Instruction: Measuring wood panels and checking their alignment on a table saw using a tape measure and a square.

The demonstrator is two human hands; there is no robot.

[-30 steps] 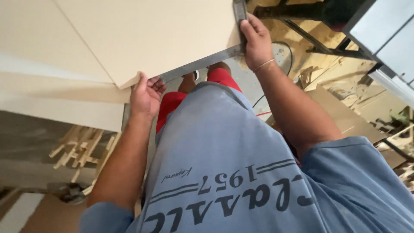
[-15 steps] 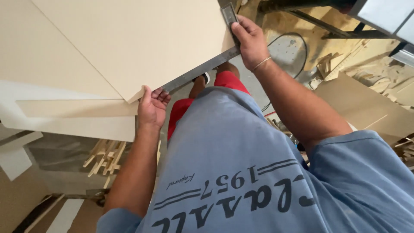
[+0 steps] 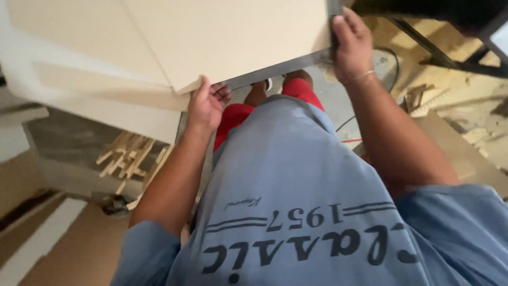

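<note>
Cream board (image 3: 233,37) filling upper frame, its corner gripped by left hand (image 3: 205,106), metal framing square (image 3: 286,66) along its edge clamped under right hand (image 3: 352,45), wood offcuts (image 3: 129,156) at lower left

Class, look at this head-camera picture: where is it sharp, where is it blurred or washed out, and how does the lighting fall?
In the head view, the left hand and right hand on the pale board are fairly sharp; the metal square along its edge reads clearly. The board's far left is overexposed and smeared. The wood scraps below are soft. Lighting is diffuse, with shadow under the board.
</note>
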